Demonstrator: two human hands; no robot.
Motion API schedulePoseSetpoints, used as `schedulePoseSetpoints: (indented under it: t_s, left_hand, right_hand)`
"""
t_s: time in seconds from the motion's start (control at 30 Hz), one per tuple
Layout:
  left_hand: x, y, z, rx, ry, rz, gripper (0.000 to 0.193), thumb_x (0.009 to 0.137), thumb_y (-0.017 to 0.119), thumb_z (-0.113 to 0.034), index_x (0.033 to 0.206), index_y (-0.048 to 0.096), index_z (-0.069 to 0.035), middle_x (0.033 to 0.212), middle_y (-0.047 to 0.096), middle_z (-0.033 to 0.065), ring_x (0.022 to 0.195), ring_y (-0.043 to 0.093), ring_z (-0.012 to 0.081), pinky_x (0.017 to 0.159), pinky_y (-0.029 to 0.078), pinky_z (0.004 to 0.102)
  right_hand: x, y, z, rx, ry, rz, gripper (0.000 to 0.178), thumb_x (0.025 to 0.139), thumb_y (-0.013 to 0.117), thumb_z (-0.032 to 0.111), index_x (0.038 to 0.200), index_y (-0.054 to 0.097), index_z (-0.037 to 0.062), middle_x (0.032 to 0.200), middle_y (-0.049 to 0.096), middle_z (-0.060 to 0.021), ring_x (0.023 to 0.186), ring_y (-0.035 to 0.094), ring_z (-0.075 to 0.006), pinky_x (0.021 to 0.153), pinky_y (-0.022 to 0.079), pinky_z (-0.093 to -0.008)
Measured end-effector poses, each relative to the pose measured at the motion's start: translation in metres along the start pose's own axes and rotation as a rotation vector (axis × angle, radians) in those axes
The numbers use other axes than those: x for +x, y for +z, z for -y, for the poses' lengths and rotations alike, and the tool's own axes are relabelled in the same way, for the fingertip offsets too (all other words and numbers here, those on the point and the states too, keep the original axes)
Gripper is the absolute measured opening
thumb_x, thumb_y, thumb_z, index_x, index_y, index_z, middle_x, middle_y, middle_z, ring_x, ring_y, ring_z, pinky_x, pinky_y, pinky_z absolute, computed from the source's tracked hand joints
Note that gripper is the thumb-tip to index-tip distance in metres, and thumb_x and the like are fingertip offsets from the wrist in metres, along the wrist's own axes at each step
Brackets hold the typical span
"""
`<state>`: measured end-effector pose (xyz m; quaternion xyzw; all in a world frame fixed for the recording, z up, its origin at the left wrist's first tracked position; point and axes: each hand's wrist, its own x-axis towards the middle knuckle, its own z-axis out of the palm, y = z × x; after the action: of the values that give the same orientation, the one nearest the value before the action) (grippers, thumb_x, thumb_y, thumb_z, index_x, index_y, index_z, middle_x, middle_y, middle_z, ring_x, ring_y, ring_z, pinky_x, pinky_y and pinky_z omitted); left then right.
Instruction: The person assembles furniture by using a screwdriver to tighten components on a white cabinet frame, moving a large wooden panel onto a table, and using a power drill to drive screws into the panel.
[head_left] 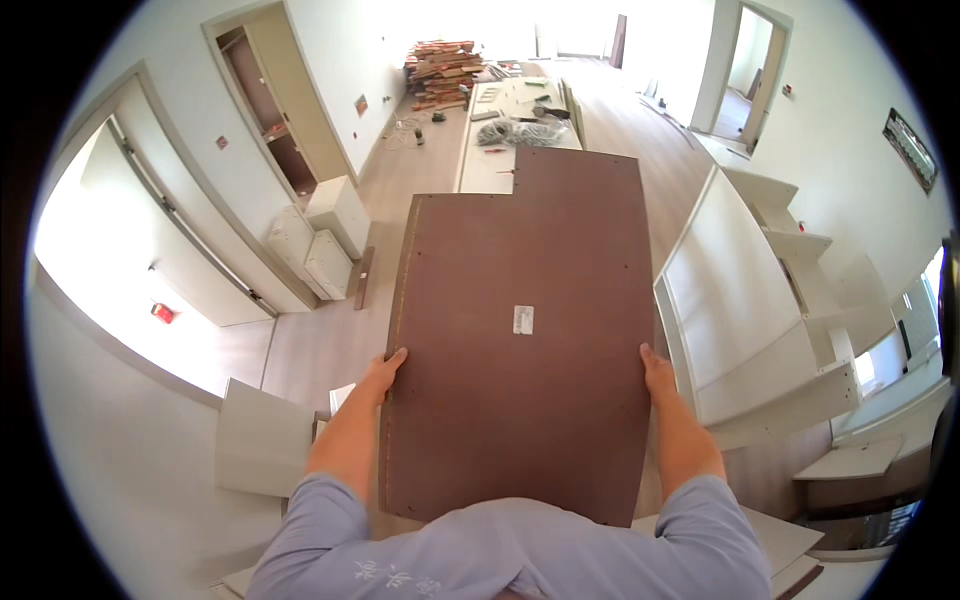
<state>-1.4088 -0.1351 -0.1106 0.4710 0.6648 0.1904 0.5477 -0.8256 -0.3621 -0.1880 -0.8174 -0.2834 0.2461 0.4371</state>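
Observation:
A large brown board [510, 420] with a notched far left corner is held out in front of my body. A small white label [523, 320] sticks to its middle, and small holes show near its edges. My left hand [383, 374] grips the board's left edge, thumb on top. On the opposite edge my right hand [657, 374] has the same kind of hold, its thumb over the rim. The other fingers of both hands are hidden under the board.
Beyond the board stands a long white-topped stack [490, 115] bearing tools and a plastic bag [520, 132]. White cabinet parts [730, 290] stand on the right, and white boxes [338, 215] on the left. Planks [445, 75] are piled by the far wall. A pale panel [262, 440] leans at near left.

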Motion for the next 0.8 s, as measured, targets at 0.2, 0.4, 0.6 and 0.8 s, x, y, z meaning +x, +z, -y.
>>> schedulePoseSetpoints:
  t_s: [0.2, 0.4, 0.6, 0.8]
  left_hand:
    - [-0.035, 0.035, 0.029, 0.112, -0.179, -0.092, 0.101, 0.094, 0.070, -0.060, 0.158, 0.030, 0.008, 0.154, 0.048, 0.0253, 0.140, 0.050, 0.0367, 0.113, 0.043, 0.0512]
    - [-0.017, 0.048, 0.052, 0.141, -0.166, -0.118, 0.095, 0.092, 0.073, -0.060, 0.152, 0.042, 0.008, 0.149, 0.053, 0.0255, 0.138, 0.052, 0.0382, 0.110, 0.042, 0.0566]
    - [-0.002, 0.055, 0.085, 0.065, -0.183, -0.074, 0.078, 0.095, 0.072, -0.052, 0.147, 0.053, 0.002, 0.142, 0.061, 0.0208, 0.129, 0.058, 0.0350, 0.105, 0.045, 0.0551]
    - [-0.019, 0.075, 0.055, 0.174, -0.209, -0.085, 0.071, 0.098, 0.069, -0.049, 0.142, 0.057, 0.005, 0.137, 0.065, 0.0193, 0.122, 0.063, 0.0324, 0.103, 0.049, 0.0426]
  right_hand:
    - [0.000, -0.007, -0.037, -0.059, 0.105, 0.080, 0.081, 0.093, 0.064, 0.071, 0.106, 0.076, -0.0080, 0.099, 0.076, -0.0201, 0.097, 0.072, -0.0267, 0.088, 0.053, -0.0396]
    - [0.002, 0.000, -0.044, -0.122, 0.170, 0.117, 0.082, 0.094, 0.060, 0.072, 0.112, 0.075, -0.0068, 0.106, 0.076, -0.0251, 0.104, 0.073, -0.0360, 0.091, 0.053, -0.0423]
    - [-0.022, -0.011, -0.083, -0.271, 0.205, 0.183, 0.083, 0.094, 0.055, 0.074, 0.120, 0.075, -0.0014, 0.117, 0.074, -0.0248, 0.115, 0.069, -0.0397, 0.098, 0.051, -0.0447]
    - [-0.030, -0.023, -0.071, -0.274, 0.292, 0.188, 0.081, 0.094, 0.053, 0.075, 0.120, 0.076, 0.0019, 0.120, 0.073, -0.0246, 0.117, 0.068, -0.0410, 0.100, 0.050, -0.0462]
